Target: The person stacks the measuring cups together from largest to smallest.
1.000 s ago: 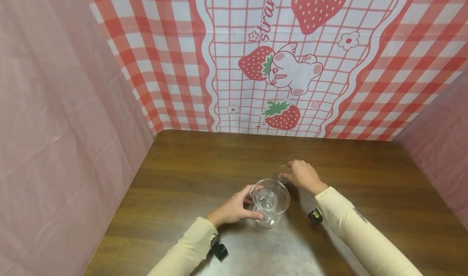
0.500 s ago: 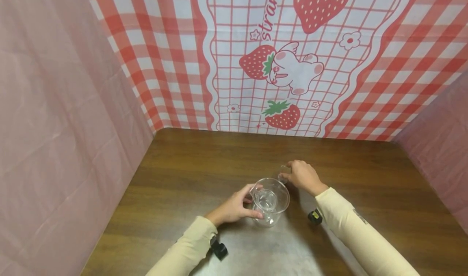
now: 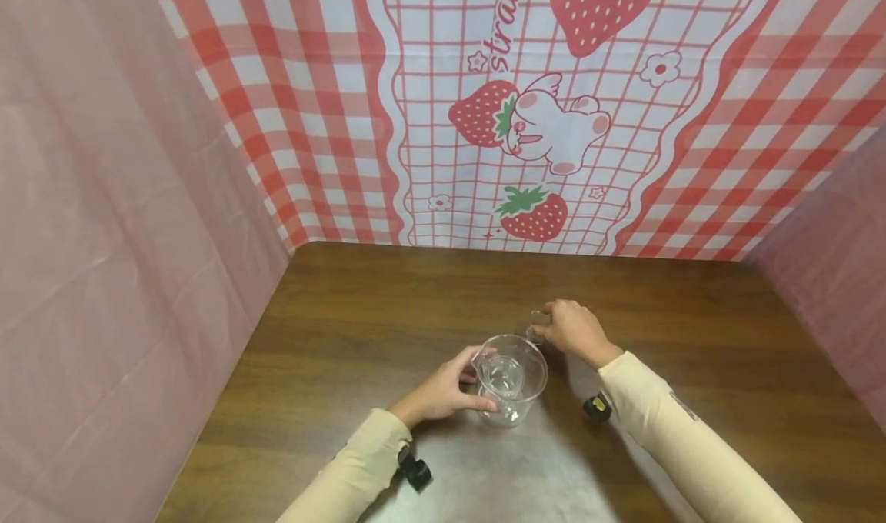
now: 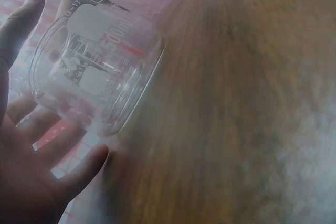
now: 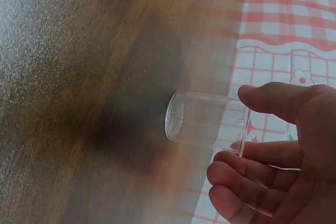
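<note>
A large clear glass beaker (image 3: 544, 371) marked 500 ml stands on the table, near the middle of the head view. Nested inside it is a smaller glass beaker (image 3: 502, 377), whose white print shows through in the left wrist view. My left hand (image 3: 443, 392) holds the large beaker from its left side, thumb in front and fingers behind. Beyond it to the right, my right hand (image 3: 576, 332) pinches a small clear cup (image 5: 202, 121) by the rim between thumb and fingers. The cup looks upright, its base at or very near the tabletop.
The brown wooden table (image 3: 360, 300) reaches back to a red-checked strawberry cloth (image 3: 346, 123). Pink curtains (image 3: 124, 238) hang on both sides. Each wrist carries a small black camera (image 3: 415, 473).
</note>
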`<state>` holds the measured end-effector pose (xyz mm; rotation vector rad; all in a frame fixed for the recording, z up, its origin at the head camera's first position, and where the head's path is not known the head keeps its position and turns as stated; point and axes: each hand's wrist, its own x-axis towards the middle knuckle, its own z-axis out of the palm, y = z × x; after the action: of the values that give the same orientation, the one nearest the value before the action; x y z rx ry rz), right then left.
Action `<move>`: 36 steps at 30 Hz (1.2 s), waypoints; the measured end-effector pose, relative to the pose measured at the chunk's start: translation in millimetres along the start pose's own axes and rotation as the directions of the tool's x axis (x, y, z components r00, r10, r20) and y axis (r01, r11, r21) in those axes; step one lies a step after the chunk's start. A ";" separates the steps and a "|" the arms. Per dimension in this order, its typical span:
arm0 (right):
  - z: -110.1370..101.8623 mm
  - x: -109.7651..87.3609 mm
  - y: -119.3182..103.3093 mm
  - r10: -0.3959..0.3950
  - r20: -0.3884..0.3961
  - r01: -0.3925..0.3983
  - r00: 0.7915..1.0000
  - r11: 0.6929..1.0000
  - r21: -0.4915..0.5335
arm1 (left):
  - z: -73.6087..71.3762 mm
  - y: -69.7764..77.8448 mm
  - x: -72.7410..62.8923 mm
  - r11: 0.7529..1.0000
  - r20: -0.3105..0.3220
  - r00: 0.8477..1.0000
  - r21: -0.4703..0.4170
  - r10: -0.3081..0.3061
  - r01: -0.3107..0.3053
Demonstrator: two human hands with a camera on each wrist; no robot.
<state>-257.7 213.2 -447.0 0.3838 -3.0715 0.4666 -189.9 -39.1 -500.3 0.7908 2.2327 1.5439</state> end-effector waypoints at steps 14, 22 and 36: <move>-16.9 -6.6 -2.1 -0.004 -0.065 0.007 0.998 0.999 0.042 | 0.3 -1.3 1.6 1.000 0.007 1.000 -0.018 0.003 -0.003; -24.3 -9.0 -3.9 -0.005 -0.077 0.009 0.997 0.999 0.052 | 0.6 -1.5 1.0 1.000 0.003 1.000 -0.011 -0.009 0.009; -36.0 -13.6 -13.5 -0.029 -0.090 0.035 0.996 0.997 0.074 | 0.9 -1.5 0.8 1.000 0.000 1.000 -0.021 0.007 -0.007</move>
<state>-242.2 214.5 -409.3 0.4017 -2.9640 0.5828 -190.5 -38.4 -501.9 0.7933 2.2124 1.5672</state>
